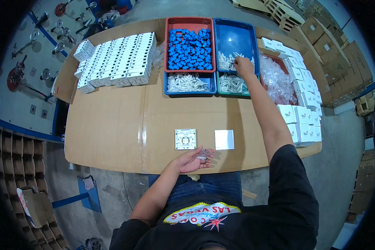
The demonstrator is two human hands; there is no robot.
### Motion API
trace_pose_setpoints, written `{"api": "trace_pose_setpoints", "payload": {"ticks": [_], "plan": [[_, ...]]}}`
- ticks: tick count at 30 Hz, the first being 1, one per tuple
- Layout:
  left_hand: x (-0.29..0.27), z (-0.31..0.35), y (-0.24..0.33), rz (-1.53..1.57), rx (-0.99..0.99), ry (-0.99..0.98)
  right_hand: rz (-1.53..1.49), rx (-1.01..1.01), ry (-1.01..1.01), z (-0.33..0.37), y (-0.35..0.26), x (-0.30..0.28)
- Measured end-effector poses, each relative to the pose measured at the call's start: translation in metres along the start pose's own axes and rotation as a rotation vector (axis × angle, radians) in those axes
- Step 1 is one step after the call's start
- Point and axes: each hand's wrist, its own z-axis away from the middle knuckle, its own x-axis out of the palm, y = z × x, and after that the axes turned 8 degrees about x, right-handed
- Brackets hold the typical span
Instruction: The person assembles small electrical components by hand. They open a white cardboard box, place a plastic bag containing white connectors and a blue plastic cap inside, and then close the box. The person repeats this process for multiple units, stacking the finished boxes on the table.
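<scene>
My left hand (189, 161) is palm up at the table's near edge, its fingers curled round a small clear plastic bag (204, 154) with a white piece inside. Just beyond it lies a square white frame (185, 139) with a round opening in the middle. To the right of that is a plain, pale square plate (224, 139). My right hand (244, 66) reaches far forward into the upper blue tray (233, 35), over small white parts (226, 61). Its fingers are bent together; what they pinch, if anything, is too small to make out.
A red tray of blue pieces (189, 49) rests above a blue tray of white parts (188, 82). Beside it is a green-rimmed tray (233, 95). White boxes (121, 58) stand in rows at the far left, more boxes (306, 96) at the right, near clear bags (275, 77).
</scene>
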Motion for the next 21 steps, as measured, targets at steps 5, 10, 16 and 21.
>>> {"api": "trace_pose_setpoints", "payload": {"ticks": [5,10,16,21], "plan": [[-0.001,0.000,0.000,0.002,-0.001,0.003,0.029,0.021,0.036,-0.002,-0.002,0.005],[-0.007,-0.001,-0.001,-0.008,-0.001,-0.022,-0.010,0.036,0.125,-0.008,0.005,0.017],[-0.010,-0.002,-0.002,-0.013,-0.006,-0.023,-0.203,-0.001,0.006,-0.013,0.015,0.010],[-0.006,-0.003,-0.003,-0.042,0.001,-0.035,-0.868,0.232,0.056,-0.002,0.026,-0.011]]}}
